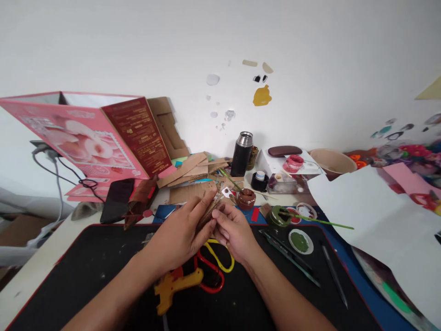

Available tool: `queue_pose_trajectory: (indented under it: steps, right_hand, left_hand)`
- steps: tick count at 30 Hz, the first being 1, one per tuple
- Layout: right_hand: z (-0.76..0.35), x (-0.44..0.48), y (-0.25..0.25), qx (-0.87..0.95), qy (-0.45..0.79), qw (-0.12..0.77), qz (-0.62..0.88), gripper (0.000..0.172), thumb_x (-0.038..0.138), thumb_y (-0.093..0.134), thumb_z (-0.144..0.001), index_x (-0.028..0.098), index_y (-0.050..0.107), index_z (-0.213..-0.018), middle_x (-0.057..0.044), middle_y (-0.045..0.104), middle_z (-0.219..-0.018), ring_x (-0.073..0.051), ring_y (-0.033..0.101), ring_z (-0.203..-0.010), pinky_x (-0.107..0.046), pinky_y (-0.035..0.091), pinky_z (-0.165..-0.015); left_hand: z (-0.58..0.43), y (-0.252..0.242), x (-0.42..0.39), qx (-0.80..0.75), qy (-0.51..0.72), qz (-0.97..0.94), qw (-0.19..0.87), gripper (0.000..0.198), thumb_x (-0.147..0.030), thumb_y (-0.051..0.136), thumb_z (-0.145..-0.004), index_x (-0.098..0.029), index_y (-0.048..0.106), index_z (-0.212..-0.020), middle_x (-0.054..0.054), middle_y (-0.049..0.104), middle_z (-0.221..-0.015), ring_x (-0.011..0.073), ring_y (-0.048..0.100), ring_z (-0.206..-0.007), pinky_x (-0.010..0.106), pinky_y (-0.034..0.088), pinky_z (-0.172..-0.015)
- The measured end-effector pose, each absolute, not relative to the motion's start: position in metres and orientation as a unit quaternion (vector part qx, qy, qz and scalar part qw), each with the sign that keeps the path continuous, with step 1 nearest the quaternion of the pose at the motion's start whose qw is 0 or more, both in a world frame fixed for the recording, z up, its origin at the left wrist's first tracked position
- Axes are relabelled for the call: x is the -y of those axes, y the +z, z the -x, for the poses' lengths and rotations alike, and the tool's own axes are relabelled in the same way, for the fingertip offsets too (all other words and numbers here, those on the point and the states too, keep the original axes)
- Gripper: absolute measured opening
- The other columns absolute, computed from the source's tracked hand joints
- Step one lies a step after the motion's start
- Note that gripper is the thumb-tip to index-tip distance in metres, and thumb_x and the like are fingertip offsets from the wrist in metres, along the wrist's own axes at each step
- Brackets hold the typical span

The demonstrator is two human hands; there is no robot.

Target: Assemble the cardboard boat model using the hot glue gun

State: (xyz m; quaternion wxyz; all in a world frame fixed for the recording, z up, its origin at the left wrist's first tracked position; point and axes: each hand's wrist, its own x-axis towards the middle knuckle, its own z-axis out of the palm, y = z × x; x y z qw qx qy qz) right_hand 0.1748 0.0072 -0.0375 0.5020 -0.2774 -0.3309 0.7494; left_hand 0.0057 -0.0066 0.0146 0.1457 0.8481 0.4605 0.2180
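Both my hands meet over the far part of a black mat (86,266). My left hand (181,234) and my right hand (232,230) are closed together round a small brown cardboard piece (211,206), which sticks up between the fingers. Just below the hands lie red-handled scissors (210,276), yellow-handled scissors (223,257) and a yellow glue gun (175,285). Much of the cardboard piece is hidden by my fingers.
Cardboard strips (193,170) pile up behind the hands beside a black flask (242,154). A brown paint pot (246,198), a green paint pot with a brush (279,216) and a green-smeared lid (301,241) stand right. A pink box (79,138), a phone (117,200) and white paper (375,216) flank the mat.
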Motion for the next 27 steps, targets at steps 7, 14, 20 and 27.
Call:
queue_pose_trajectory:
  steps: [7, 14, 20, 27]
  right_hand:
    - [-0.1756, -0.0066, -0.0344, 0.327, 0.750, 0.500, 0.284, 0.051, 0.056, 0.095, -0.074, 0.020, 0.059, -0.077, 0.016, 0.038, -0.043, -0.002, 0.022, -0.035, -0.013, 0.027, -0.033]
    - [-0.1776, -0.0073, -0.0361, 0.341, 0.750, 0.494, 0.276, 0.048, 0.055, 0.092, -0.079, 0.020, 0.059, -0.078, 0.013, 0.045, -0.046, -0.003, 0.026, -0.035, -0.015, 0.027, -0.032]
    - [-0.1781, -0.0069, -0.0358, 0.338, 0.757, 0.492, 0.266, 0.045, 0.053, 0.090, -0.083, 0.020, 0.059, -0.079, 0.016, 0.036, -0.044, -0.003, 0.021, -0.035, -0.014, 0.027, -0.033]
    - [-0.1791, -0.0074, -0.0373, 0.337, 0.761, 0.494, 0.254, 0.043, 0.049, 0.088, -0.086, 0.021, 0.057, -0.078, 0.015, 0.037, -0.044, -0.003, 0.023, -0.035, -0.013, 0.026, -0.033]
  left_hand:
    - [-0.0066, 0.0119, 0.0079, -0.450, 0.227, -0.854, 0.129, 0.077, -0.035, 0.053, -0.107, -0.029, 0.014, -0.174, 0.015, 0.065, -0.129, 0.0301, 0.075, -0.104, 0.044, 0.063, -0.086]
    - [-0.0069, 0.0153, 0.0084, -0.437, 0.247, -0.849, 0.164, 0.070, -0.034, 0.049, -0.110, -0.031, 0.020, -0.173, 0.015, 0.065, -0.136, 0.0287, 0.073, -0.114, 0.042, 0.062, -0.097]
    - [-0.0067, 0.0141, 0.0087, -0.436, 0.253, -0.848, 0.166, 0.066, -0.033, 0.046, -0.111, -0.027, 0.023, -0.173, 0.016, 0.066, -0.137, 0.0279, 0.072, -0.118, 0.043, 0.062, -0.100]
    - [-0.0036, 0.0125, 0.0091, -0.425, 0.252, -0.849, 0.188, 0.064, -0.031, 0.040, -0.113, -0.033, 0.018, -0.173, 0.012, 0.051, -0.165, 0.0282, 0.058, -0.146, 0.047, 0.054, -0.116]
